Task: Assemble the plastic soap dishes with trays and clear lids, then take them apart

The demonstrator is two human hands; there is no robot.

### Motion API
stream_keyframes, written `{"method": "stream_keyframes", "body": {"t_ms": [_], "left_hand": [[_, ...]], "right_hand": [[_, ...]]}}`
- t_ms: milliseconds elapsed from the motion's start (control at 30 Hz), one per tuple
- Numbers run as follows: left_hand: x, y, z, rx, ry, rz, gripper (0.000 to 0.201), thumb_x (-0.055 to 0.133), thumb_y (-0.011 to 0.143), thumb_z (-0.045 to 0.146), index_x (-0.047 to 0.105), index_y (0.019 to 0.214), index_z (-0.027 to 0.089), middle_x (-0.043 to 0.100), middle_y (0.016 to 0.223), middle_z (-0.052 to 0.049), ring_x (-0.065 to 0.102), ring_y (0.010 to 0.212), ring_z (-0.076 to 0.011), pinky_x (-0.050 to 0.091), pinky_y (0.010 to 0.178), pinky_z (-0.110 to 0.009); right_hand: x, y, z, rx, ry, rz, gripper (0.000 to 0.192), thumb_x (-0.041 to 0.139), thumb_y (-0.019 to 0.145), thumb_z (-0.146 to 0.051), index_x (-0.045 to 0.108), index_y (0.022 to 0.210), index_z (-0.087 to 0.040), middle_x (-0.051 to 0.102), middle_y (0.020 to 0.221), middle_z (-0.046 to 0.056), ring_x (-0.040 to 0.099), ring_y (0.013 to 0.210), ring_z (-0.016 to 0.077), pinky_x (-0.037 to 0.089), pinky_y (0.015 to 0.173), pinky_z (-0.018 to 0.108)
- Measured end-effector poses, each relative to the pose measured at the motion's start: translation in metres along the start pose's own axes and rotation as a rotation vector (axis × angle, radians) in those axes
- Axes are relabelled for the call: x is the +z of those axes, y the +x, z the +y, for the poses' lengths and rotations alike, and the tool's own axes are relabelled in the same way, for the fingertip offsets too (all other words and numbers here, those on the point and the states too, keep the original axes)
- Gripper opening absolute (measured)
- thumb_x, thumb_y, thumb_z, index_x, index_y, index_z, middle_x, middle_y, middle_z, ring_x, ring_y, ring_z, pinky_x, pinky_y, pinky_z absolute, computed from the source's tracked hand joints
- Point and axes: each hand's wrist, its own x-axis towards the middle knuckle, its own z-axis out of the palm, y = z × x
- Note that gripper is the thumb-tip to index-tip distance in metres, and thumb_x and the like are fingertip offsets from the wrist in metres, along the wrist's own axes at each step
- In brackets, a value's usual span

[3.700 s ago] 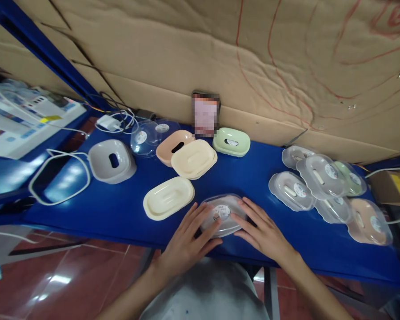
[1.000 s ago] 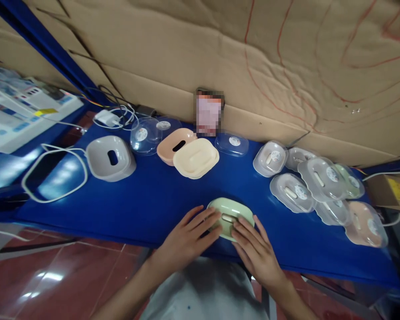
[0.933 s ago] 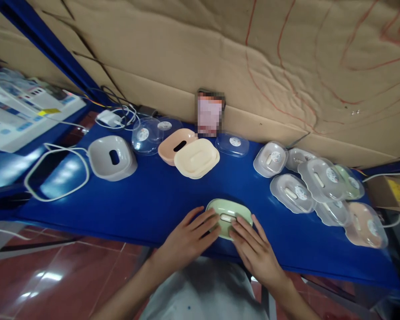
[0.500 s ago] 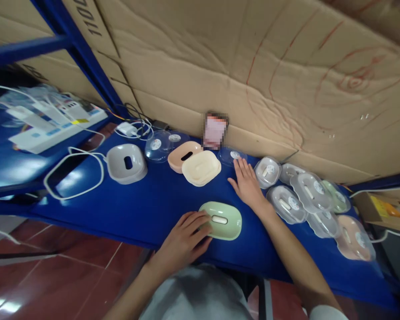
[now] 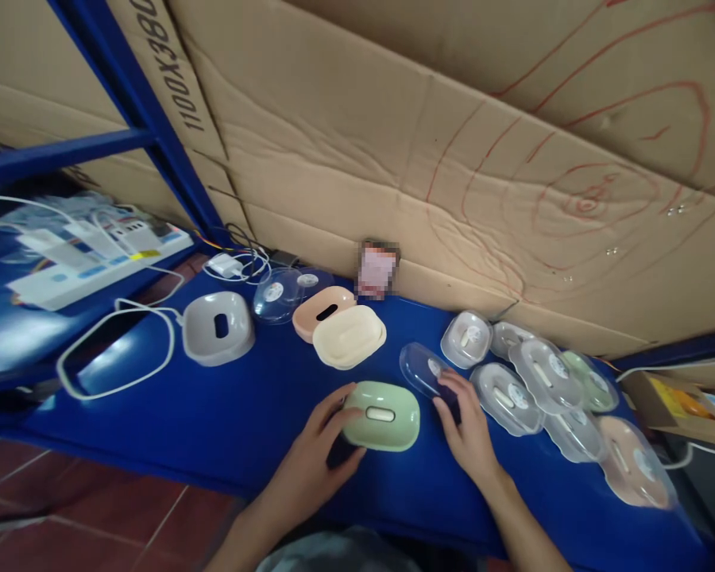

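My left hand (image 5: pixel 327 437) has hold of the left end of a light green soap dish (image 5: pixel 402 429), fingers at its rim and thumb at the near side. A pale oval insert sits in the slot of its floor. To the right, my right hand (image 5: pixel 468 421) grips the near right edge of a clear plastic lid (image 5: pixel 415 367) with a round sticker. This lid is tilted, just behind and right of the green dish. Farther back, a cream dish (image 5: pixel 349 338) leans against a peach dish (image 5: pixel 315 314).
A grey dish (image 5: pixel 218 349) stands at left beside a white cable loop (image 5: pixel 116 389). Clear lids (image 5: pixel 277 298) lie at the back. Several lidded dishes (image 5: pixel 506 401) cluster at right. A phone-like item (image 5: pixel 377 270) leans on the cardboard (image 5: pixel 310 199). A power strip (image 5: pixel 101 270) sits far left.
My right hand has drawn the clear lid from the back toward me and off the table spot by the cardboard. My left hand has closed more firmly around the green dish's end.
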Motion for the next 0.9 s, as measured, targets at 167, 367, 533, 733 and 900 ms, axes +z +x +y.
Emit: {"method": "stream_keyframes", "body": {"t_ms": [167, 367, 533, 733, 900], "left_hand": [[0.004, 0.007, -0.001, -0.114, -0.008, 0.004, 0.082, 0.081, 0.093, 0.018, 0.039, 0.162, 0.034, 0.051, 0.164, -0.013, 0.057, 0.15, -0.0318, 0.055, 0.12, -0.051], [0.008, 0.011, -0.001, -0.081, 0.008, -0.024, 0.096, 0.088, 0.09, 0.022, 0.034, 0.167, 0.039, 0.053, 0.162, -0.013, 0.058, 0.148, -0.0331, 0.057, 0.117, -0.05], [0.012, 0.012, -0.008, -0.055, 0.026, -0.017, 0.086, 0.089, 0.089, 0.026, 0.044, 0.162, 0.034, 0.054, 0.159, -0.015, 0.062, 0.145, -0.0338, 0.06, 0.114, -0.05], [0.012, 0.013, -0.008, 0.005, 0.031, -0.007, 0.075, 0.085, 0.092, 0.022, 0.049, 0.157, 0.034, 0.056, 0.162, -0.013, 0.061, 0.146, -0.0308, 0.058, 0.116, -0.05], [0.013, 0.011, -0.013, -0.048, -0.057, 0.0, 0.075, 0.089, 0.088, 0.023, 0.05, 0.151, 0.033, 0.058, 0.16, -0.013, 0.063, 0.144, -0.0327, 0.06, 0.114, -0.053]], "right_hand": [[0.0, 0.002, -0.015, -0.186, 0.062, -0.138, 0.054, 0.056, 0.109, -0.022, 0.05, 0.162, -0.032, 0.062, 0.15, 0.013, 0.059, 0.146, 0.0305, 0.059, 0.115, 0.051], [0.007, -0.004, -0.031, -0.344, 0.018, -0.179, 0.065, 0.061, 0.106, -0.015, 0.045, 0.167, -0.034, 0.065, 0.146, 0.012, 0.058, 0.146, 0.0315, 0.053, 0.121, 0.06], [0.005, -0.002, -0.033, -0.388, -0.028, -0.208, 0.06, 0.064, 0.105, -0.016, 0.052, 0.163, -0.029, 0.069, 0.143, 0.012, 0.062, 0.143, 0.029, 0.051, 0.124, 0.059], [0.001, 0.0, -0.021, -0.492, -0.048, -0.288, 0.062, 0.06, 0.107, -0.016, 0.045, 0.166, -0.025, 0.062, 0.157, 0.011, 0.051, 0.154, 0.0293, 0.049, 0.126, 0.055], [0.005, -0.002, -0.029, -0.518, -0.104, -0.274, 0.065, 0.055, 0.107, -0.01, 0.041, 0.169, -0.025, 0.064, 0.156, 0.011, 0.052, 0.154, 0.0294, 0.04, 0.13, 0.061]]}}
